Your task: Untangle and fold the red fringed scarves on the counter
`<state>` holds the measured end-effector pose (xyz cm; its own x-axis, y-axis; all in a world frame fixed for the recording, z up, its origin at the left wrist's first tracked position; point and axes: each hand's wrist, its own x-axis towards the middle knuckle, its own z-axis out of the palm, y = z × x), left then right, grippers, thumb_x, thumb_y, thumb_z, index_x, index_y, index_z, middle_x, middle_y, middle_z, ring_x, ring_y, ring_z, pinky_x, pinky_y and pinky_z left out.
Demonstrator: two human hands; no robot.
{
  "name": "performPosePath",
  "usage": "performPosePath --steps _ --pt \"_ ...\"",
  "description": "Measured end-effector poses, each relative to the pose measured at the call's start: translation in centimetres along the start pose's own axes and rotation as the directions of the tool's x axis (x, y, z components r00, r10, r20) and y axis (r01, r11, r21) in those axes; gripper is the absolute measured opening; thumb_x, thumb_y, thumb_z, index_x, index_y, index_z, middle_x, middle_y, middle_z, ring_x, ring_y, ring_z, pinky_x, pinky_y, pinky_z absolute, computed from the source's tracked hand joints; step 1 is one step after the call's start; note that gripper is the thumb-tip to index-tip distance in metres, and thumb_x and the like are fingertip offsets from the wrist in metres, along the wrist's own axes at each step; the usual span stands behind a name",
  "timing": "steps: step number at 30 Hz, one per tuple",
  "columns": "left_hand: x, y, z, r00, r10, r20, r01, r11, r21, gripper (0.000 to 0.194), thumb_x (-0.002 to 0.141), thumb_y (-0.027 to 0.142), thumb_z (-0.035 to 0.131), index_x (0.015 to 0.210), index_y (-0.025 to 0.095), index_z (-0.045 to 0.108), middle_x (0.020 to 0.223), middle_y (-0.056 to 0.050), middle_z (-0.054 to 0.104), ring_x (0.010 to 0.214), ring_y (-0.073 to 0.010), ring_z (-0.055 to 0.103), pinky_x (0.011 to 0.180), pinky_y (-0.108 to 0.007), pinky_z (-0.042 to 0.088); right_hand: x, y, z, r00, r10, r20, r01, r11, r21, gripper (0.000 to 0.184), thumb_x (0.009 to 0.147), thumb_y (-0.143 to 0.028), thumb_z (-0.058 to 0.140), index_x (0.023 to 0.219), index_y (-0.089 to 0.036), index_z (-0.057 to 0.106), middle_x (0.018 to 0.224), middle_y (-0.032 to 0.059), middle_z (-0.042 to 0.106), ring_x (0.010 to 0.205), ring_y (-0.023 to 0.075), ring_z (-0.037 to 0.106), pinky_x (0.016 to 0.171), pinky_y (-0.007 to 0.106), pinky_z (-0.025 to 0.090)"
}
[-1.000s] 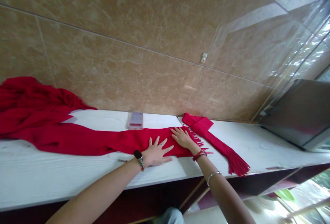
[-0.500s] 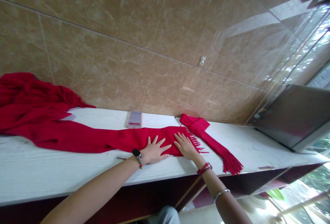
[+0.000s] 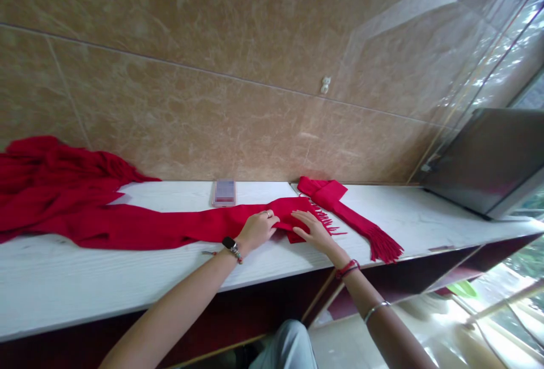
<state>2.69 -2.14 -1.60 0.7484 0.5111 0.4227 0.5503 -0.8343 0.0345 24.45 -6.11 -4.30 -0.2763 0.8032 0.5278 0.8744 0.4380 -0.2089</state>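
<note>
A long red scarf (image 3: 144, 226) lies stretched along the white countertop, its fringed end at the right. My left hand (image 3: 258, 228) is closed on the scarf's cloth, pinching up its near edge so that a fold rises there. Just right of it, my right hand (image 3: 313, 229) rests on the scarf close to the fringe, fingers stretched out. Beyond the fringe is a folded red scarf (image 3: 340, 213), its tassels pointing toward the near edge. Whether the two pieces are joined cannot be seen.
A heap of red cloth (image 3: 55, 170) sits at the far left. A phone (image 3: 224, 193) lies by the tiled wall (image 3: 191, 125). At the right end stands a dark grey box-shaped appliance (image 3: 488, 159). Open shelves (image 3: 238, 312) are below the white countertop (image 3: 106, 278).
My left hand has gone from lying flat with spread fingers to pinching the scarf, lifting a fold. My right hand stays on the fringed end. The camera view has shifted slightly.
</note>
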Motion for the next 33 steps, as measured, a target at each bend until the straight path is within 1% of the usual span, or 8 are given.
performPosePath --steps 3,8,14,17,20,23,27,33 --pt "0.4 0.1 0.2 0.998 -0.057 -0.027 0.056 0.997 -0.044 0.014 0.086 0.021 0.046 0.092 0.018 0.059 0.093 -0.003 0.058 0.085 -0.0147 0.056 0.075 -0.024 0.045 0.0 -1.4 -0.8 0.997 -0.046 0.063 0.052 0.993 -0.108 0.039 0.080 -0.034 0.055 0.116 -0.018 0.055 0.115 0.0098 0.060 0.108 0.0233 0.052 0.098 0.044 0.034" --pt "1.2 0.5 0.0 0.998 -0.046 -0.032 0.047 0.999 0.018 0.015 0.087 0.023 0.046 0.092 0.017 0.058 0.094 -0.005 0.058 0.086 -0.0165 0.056 0.077 -0.028 0.044 1.2 -1.7 -1.9 0.987 0.093 0.131 -0.049 0.951 -0.305 0.028 0.084 -0.013 0.042 0.102 -0.013 0.063 0.101 0.0113 0.066 0.091 0.0200 0.061 0.084 0.032 0.045" --pt "1.8 -1.2 -1.5 0.976 -0.079 0.204 0.034 0.976 0.216 0.023 0.079 0.003 0.044 0.091 0.015 0.060 0.094 -0.008 0.061 0.086 -0.0196 0.060 0.072 -0.030 0.047 1.1 0.7 -3.1 0.949 0.136 0.285 -0.034 0.942 -0.335 0.036 0.077 -0.006 0.041 0.106 -0.014 0.061 0.102 0.0111 0.066 0.091 0.0209 0.062 0.081 0.029 0.047" --pt "3.3 -1.8 -3.5 0.972 -0.102 0.210 0.050 0.970 0.239 0.025 0.084 0.005 0.039 0.095 0.013 0.060 0.095 -0.012 0.062 0.091 -0.0211 0.060 0.077 -0.033 0.046 0.2 1.8 -2.2 0.972 0.172 0.162 -0.112 0.938 -0.328 0.043 0.079 -0.004 0.033 0.115 -0.012 0.055 0.109 0.0140 0.063 0.095 0.0223 0.061 0.083 0.032 0.047" --pt "4.0 -1.6 -4.6 0.999 0.039 0.034 -0.046 0.970 0.237 0.031 0.089 0.010 0.033 0.113 0.014 0.053 0.126 -0.014 0.048 0.119 -0.0219 0.042 0.097 -0.038 0.034 -0.9 2.2 -0.6 0.984 0.178 0.032 -0.161 0.943 -0.290 0.050 0.078 -0.003 0.030 0.126 -0.010 0.045 0.118 0.0155 0.058 0.100 0.0230 0.059 0.084 0.034 0.048" --pt "1.9 -1.8 -3.6 0.971 0.207 0.116 -0.225 0.958 0.175 0.037 0.088 0.008 0.035 0.118 0.024 0.051 0.136 -0.005 0.040 0.129 -0.0174 0.027 0.105 -0.040 0.019 -1.8 2.0 0.2 0.996 0.076 0.044 -0.064 0.969 -0.237 0.056 0.076 0.001 0.028 0.129 -0.010 0.041 0.125 0.0150 0.052 0.112 0.0221 0.051 0.091 0.036 0.045" --pt "-2.6 -3.5 -1.3 0.915 0.088 0.393 -0.114 0.993 0.043 0.068 0.076 -0.005 0.036 0.132 0.034 0.034 0.141 0.000 0.033 0.130 -0.0151 0.026 0.103 -0.038 0.024 -2.4 1.9 -0.2 0.987 -0.043 0.155 0.073 0.978 -0.193 0.053 0.077 0.000 0.029 0.126 -0.010 0.046 0.128 0.0161 0.048 0.121 0.0225 0.041 0.100 0.040 0.037" --pt "-2.6 -4.9 -1.9 0.946 0.003 0.323 -0.068 0.979 0.192 0.056 0.080 0.000 0.036 0.124 0.032 0.046 0.137 -0.003 0.039 0.129 -0.0243 0.027 0.101 -0.053 0.017 -2.8 2.1 -0.9 0.986 -0.041 0.160 0.065 0.987 -0.147 0.051 0.077 -0.001 0.031 0.125 -0.012 0.048 0.130 0.0143 0.047 0.123 0.0209 0.039 0.102 0.041 0.034"
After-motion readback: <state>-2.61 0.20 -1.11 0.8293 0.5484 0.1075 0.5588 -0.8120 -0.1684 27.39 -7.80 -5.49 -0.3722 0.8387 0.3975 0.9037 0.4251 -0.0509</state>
